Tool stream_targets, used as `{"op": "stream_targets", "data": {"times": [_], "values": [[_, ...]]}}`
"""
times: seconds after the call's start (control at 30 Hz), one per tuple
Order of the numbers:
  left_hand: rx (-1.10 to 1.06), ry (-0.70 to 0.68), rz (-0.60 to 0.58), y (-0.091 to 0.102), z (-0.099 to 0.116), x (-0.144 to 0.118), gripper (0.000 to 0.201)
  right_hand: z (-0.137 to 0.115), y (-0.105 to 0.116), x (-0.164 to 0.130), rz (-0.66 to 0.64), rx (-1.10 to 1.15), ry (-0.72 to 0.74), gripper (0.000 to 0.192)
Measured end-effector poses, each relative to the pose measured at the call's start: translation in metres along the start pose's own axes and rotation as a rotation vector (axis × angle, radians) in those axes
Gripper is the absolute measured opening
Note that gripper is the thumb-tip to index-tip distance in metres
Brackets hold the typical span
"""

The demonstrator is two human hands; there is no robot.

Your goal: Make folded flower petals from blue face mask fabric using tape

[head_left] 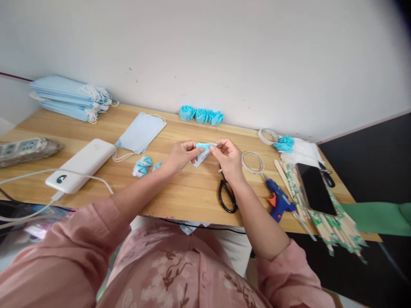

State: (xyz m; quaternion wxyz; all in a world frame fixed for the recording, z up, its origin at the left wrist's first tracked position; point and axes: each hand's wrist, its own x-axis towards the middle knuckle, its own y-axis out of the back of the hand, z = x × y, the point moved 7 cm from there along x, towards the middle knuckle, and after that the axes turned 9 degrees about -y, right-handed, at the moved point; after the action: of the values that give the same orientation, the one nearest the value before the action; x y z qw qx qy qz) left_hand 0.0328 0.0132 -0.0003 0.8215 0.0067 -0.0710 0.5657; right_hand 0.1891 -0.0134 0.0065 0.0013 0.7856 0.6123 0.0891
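Between my two hands, just above the middle of the table, is a small folded piece of blue-and-white face mask fabric. My left hand pinches its left side between thumb and fingers. At its upper right edge, my right hand grips it the same way. Folded blue-and-white pieces lie on the table left of my left hand, one partly hidden by it. Black-handled scissors rest below my right hand, their blades mostly hidden. A roll of tape lies just right of that hand.
Blue fabric flowers line the wall. Stacked face masks, a loose mask, a white power bank and a power strip occupy the left. Rightward are a blue glue gun, wrapped chopsticks and a phone.
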Motion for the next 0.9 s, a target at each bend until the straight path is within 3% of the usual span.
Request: {"op": "stream_targets", "data": {"times": [0.23,0.37,0.47,0.9], "values": [[-0.028,0.021,0.005,-0.002,0.004,-0.003,0.037,-0.022,0.003,-0.01,0.124,-0.262,0.191,0.011],[-0.043,0.019,0.01,-0.002,0.004,-0.004,0.035,-0.032,0.0,-0.015,0.121,-0.33,0.331,0.001],[-0.058,0.011,0.016,-0.001,0.003,-0.003,0.034,-0.034,-0.002,-0.017,0.096,-0.367,0.395,0.006],[-0.049,0.002,-0.008,0.0,0.003,-0.003,0.037,-0.028,-0.006,-0.017,-0.057,-0.297,0.311,0.015]]}}
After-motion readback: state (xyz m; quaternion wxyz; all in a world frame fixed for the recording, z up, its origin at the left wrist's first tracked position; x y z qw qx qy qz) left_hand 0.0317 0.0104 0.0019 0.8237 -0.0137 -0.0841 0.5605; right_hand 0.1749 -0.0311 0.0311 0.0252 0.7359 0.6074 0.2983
